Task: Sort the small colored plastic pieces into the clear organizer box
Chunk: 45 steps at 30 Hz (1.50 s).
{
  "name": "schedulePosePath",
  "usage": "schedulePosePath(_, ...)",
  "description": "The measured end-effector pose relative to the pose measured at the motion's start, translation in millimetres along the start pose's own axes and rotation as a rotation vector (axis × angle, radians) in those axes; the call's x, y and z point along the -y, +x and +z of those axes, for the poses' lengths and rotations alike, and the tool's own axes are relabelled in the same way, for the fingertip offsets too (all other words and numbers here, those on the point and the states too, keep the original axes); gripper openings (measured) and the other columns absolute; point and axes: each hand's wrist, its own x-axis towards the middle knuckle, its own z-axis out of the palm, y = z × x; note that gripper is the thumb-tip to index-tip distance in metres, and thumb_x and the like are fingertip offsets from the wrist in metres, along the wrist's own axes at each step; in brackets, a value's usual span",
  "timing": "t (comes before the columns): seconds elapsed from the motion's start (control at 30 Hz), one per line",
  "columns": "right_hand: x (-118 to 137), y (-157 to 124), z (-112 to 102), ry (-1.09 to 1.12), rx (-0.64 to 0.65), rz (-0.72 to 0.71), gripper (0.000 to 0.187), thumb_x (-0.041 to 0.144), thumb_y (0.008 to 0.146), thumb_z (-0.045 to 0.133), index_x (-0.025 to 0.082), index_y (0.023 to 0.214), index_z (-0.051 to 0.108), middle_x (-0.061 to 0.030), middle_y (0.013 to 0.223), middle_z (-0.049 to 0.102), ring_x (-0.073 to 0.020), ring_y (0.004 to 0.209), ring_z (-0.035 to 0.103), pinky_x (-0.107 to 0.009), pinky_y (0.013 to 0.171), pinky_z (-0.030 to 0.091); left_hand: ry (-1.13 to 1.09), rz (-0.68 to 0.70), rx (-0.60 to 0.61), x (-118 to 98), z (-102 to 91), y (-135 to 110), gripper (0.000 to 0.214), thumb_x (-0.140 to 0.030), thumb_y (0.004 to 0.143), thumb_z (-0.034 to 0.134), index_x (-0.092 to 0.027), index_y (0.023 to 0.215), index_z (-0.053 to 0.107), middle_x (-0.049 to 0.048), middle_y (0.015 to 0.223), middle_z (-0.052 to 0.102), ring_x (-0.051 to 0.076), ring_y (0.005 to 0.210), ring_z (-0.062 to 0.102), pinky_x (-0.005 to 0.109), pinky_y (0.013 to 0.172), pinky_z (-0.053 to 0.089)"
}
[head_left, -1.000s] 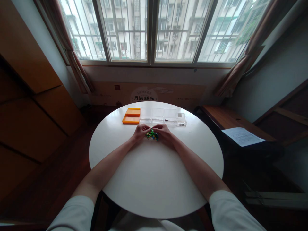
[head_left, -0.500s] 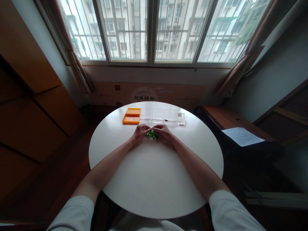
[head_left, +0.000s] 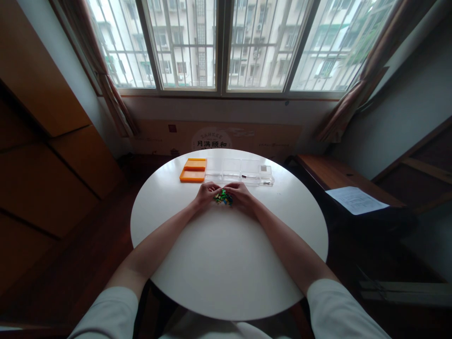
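Head view, table: round white table (head_left: 219,263), with both forearms resting across it from the near edge.
Left hand: the left hand (head_left: 205,193) is at the left of the pile, fingers curled, thumb and fingertips drawn together at its far side.
Right hand: the right hand (head_left: 240,193) mirrors it from the right, fingertips close to those of the left. Whether either hand grips a piece cannot be told; the fingers hide it.
Pile: small pieces (head_left: 222,197), mostly green with some yellow and blue, loose on the table between the hands.
Orange box: orange box (head_left: 192,174) beyond the left hand, apparently opened.
Clear box: clear box (head_left: 231,165) in a row beside the orange one, lids seemingly raised; a small dark piece (head_left: 244,176) shows in one compartment, and small items, too small to identify, in the rightmost.
Progress: judged under way. Boxes are set out and hands are at the pile; the coloured pieces lie loose, unsorted by colour. No finished result is visible.
Side bench: paper sheet (head_left: 356,200) on the brown bench (head_left: 314,168), well apart from the work.
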Motion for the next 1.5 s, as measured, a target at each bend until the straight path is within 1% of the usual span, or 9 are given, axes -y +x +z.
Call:
schedulePosePath(0.4,3,-2,2,0.022,-0.005,-0.004,0.033,0.04,0.055,0.076,0.013,0.073,0.07,-0.0041,0.067,0.066,-0.0131,0.061,0.057,-0.027,0.061,0.044,0.018,-0.005,-0.003,0,-0.5,1,0.033,-0.046,0.071,0.065,-0.013,0.074,0.068,0.0039,0.069,0.063,0.011,0.059,0.056,0.023,0.055,0.047)
schedulePosePath(0.83,0,0,1,0.019,-0.006,0.001,0.032,0.039,0.055,0.075,0.012,0.072,0.069,-0.003,0.065,0.065,-0.0118,0.059,0.054,-0.026,0.058,0.041,0.003,-0.009,0.002,4,1.0,1,0.033,-0.046,0.071,0.065,-0.013,0.074,0.068,0.0041,0.068,0.063,0.011,0.058,0.055,0.023,0.054,0.046)
schedulePosePath(0.97,1,0,2,0.052,-0.064,0.009,0.032,0.039,0.055,0.075,0.013,0.072,0.067,-0.0009,0.062,0.063,-0.01,0.055,0.052,-0.024,0.055,0.039,-0.002,-0.001,-0.005,5,1.0,1,0.031,-0.044,0.071,0.065,-0.013,0.074,0.068,0.0045,0.07,0.064,0.011,0.059,0.056,0.023,0.055,0.047)
schedulePosePath(1.07,-1,2,0,0.136,-0.12,0.009,0.033,0.039,0.054,0.076,0.014,0.073,0.066,-0.001,0.061,0.063,-0.0095,0.053,0.051,-0.024,0.054,0.04,0.0,-0.013,-0.007,5,0.9,1,0.03,-0.043,0.071,0.066,-0.013,0.074,0.068,0.0047,0.07,0.064,0.011,0.058,0.056,0.023,0.055,0.047)
schedulePosePath(1.17,-5,8,-7,0.264,-0.259,0.007,0.034,0.038,0.053,0.078,0.015,0.074,0.064,-0.0032,0.064,0.065,-0.0104,0.054,0.054,-0.025,0.054,0.044,-0.007,-0.019,-0.007,4,0.9,0,0.03,-0.042,0.071,0.066,-0.012,0.074,0.068,0.0049,0.07,0.065,0.011,0.058,0.056,0.023,0.055,0.047)
schedulePosePath(1.27,-9,15,-22,0.343,-0.518,-0.005,0.031,0.033,0.054,0.078,0.016,0.074,0.062,-0.0036,0.066,0.066,-0.0113,0.057,0.058,-0.025,0.056,0.048,-0.012,-0.017,-0.01,5,1.1,0,0.029,-0.042,0.071,0.066,-0.013,0.074,0.068,0.0049,0.071,0.065,0.011,0.058,0.055,0.023,0.055,0.047)
schedulePosePath(1.37,-14,21,-40,0.336,-0.804,-0.035,0.025,0.029,0.057,0.075,0.017,0.069,0.057,-0.002,0.061,0.063,-0.0115,0.055,0.057,-0.025,0.054,0.05,-0.01,-0.019,-0.008,5,1.3,0,0.028,-0.041,0.071,0.066,-0.013,0.073,0.068,0.0047,0.07,0.064,0.01,0.058,0.055,0.023,0.055,0.047)
schedulePosePath(1.43,-18,24,-48,0.332,-0.906,-0.061,0.023,0.028,0.059,0.073,0.018,0.069,0.055,-0.0013,0.059,0.062,-0.0119,0.054,0.057,-0.026,0.052,0.05,-0.011,-0.016,-0.005,5,1.4,0,0.028,-0.04,0.072,0.066,-0.013,0.073,0.068,0.0047,0.07,0.064,0.01,0.058,0.055,0.023,0.055,0.047)
schedulePosePath(1.5,-22,26,-51,0.326,-0.952,-0.081,0.021,0.027,0.061,0.072,0.018,0.069,0.055,-0.0011,0.059,0.062,-0.0118,0.053,0.057,-0.025,0.051,0.05,-0.007,-0.009,-0.007,5,1.5,0,0.028,-0.041,0.072,0.066,-0.013,0.074,0.068,0.0047,0.071,0.064,0.01,0.058,0.055,0.023,0.055,0.047)
